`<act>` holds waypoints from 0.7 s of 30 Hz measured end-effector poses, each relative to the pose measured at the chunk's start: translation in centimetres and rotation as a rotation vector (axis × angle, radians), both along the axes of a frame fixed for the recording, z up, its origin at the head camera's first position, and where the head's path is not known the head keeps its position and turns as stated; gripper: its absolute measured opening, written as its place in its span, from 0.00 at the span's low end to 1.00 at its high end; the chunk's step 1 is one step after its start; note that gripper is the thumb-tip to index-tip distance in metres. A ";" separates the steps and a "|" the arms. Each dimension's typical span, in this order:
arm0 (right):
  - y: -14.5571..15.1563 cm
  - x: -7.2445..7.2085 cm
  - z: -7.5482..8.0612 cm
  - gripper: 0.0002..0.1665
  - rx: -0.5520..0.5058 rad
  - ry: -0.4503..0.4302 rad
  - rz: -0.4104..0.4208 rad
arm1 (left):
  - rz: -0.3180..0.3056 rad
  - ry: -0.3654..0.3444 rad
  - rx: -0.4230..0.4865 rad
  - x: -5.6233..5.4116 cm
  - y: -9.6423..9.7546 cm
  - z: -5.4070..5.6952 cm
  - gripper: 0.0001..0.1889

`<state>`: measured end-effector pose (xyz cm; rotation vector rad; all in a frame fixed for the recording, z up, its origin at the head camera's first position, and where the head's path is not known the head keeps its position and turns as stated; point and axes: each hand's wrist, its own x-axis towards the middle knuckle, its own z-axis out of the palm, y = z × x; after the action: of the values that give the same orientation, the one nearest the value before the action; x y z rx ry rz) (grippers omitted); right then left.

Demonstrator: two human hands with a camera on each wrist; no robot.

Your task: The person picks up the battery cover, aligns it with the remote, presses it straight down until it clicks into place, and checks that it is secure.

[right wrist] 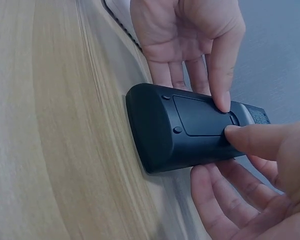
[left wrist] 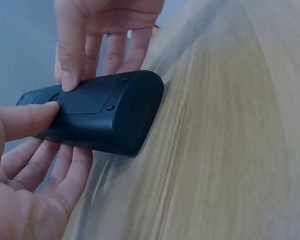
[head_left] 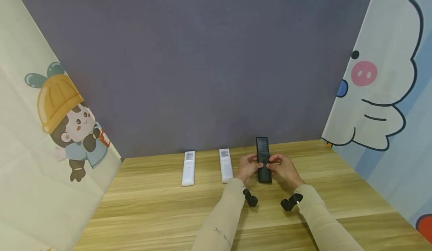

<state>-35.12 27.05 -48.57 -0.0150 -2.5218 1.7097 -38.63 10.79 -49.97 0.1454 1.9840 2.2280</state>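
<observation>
A black remote control (head_left: 264, 149) lies back side up between both hands at the right of the two white remotes. My left hand (head_left: 247, 167) grips its left side, thumb on the battery cover (left wrist: 92, 95) and fingers curled under the edge. From the other side my right hand (head_left: 285, 170) holds it the same way, its thumb pressing close to the cover's latch. In the right wrist view, the cover (right wrist: 200, 116) sits in place, with two small round feet near the thick end. That thick end is close over the wooden table (right wrist: 55, 120).
Two white remotes, one farther left (head_left: 188, 170) and one beside my left hand (head_left: 225, 164), lie back side up on the table. A grey upright panel (head_left: 202, 74) stands along the table's back edge. Cartoon-printed sheets flank the table on the left (head_left: 30, 149) and right (head_left: 381, 123).
</observation>
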 end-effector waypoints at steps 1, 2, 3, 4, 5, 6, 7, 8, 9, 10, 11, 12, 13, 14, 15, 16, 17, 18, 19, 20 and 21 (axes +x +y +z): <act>0.0 0.0 0.0 0.17 0.000 0.000 0.001 | 0.007 0.010 -0.018 0.1 0.0 0.0 0.24; 0.0 -0.1 0.0 0.17 -0.002 -0.001 0.000 | 0.018 0.019 -0.036 0.1 0.0 0.1 0.24; -0.1 -0.1 0.0 0.17 -0.004 0.000 0.002 | 0.026 0.026 -0.048 0.2 0.0 0.1 0.23; -0.1 -0.2 -0.1 0.17 -0.005 0.000 0.004 | 0.040 0.036 -0.070 0.2 0.0 0.2 0.23; -0.1 -0.2 -0.1 0.17 -0.006 0.000 0.005 | 0.054 0.042 -0.086 0.3 0.0 0.3 0.23; -0.1 -0.3 -0.1 0.17 -0.009 0.000 0.005 | 0.070 0.049 -0.104 0.3 0.1 0.3 0.22; -0.1 -0.3 -0.2 0.17 -0.007 -0.001 0.001 | 0.086 0.071 -0.146 0.4 0.1 0.4 0.22; -0.1 -0.3 -0.2 0.17 -0.001 0.001 0.003 | 0.103 0.093 -0.186 0.4 0.1 0.5 0.21; -0.1 -0.4 -0.2 0.16 0.003 0.001 0.001 | 0.117 0.115 -0.225 0.4 0.1 0.5 0.21; -0.1 -0.4 -0.3 0.16 0.008 -0.001 -0.003 | 0.132 0.136 -0.268 0.4 0.1 0.6 0.22; -0.1 -0.5 -0.3 0.16 0.009 -0.004 -0.007 | 0.139 0.151 -0.300 0.5 0.1 0.6 0.22; -0.1 -0.5 -0.4 0.16 0.010 -0.006 -0.008 | 0.146 0.164 -0.334 0.5 0.1 0.6 0.23; -0.1 -0.6 -0.4 0.15 0.012 -0.007 -0.009 | 0.149 0.179 -0.367 0.5 0.1 0.6 0.24; 0.0 -0.6 -0.4 0.16 0.015 -0.003 -0.001 | 0.145 0.174 -0.374 0.6 0.1 0.7 0.25; 0.0 -0.7 -0.5 0.16 0.010 -0.006 -0.001 | 0.143 0.171 -0.388 0.6 0.1 0.7 0.26; 0.0 -0.7 -0.5 0.16 0.009 -0.006 0.003 | 0.140 0.166 -0.401 0.7 0.1 0.7 0.27; 0.0 -0.8 -0.5 0.16 0.006 -0.006 0.006 | 0.133 0.168 -0.413 0.8 0.1 0.7 0.28; 0.1 -0.8 -0.6 0.16 0.008 -0.005 0.008 | 0.130 0.169 -0.430 0.9 0.1 0.7 0.28; 0.1 -0.9 -0.6 0.15 0.013 -0.005 0.008 | 0.127 0.171 -0.445 1.0 0.1 0.7 0.29; 0.1 -0.9 -0.7 0.16 0.019 -0.003 0.012 | 0.126 0.174 -0.459 1.1 0.1 0.7 0.29; 0.2 -1.0 -0.8 0.16 0.024 -0.003 0.014 | 0.125 0.178 -0.471 1.2 0.1 0.6 0.28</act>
<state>-36.08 27.25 -49.36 0.0013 -2.5503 1.6855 -37.47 10.91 -49.33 0.1693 2.6159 1.7967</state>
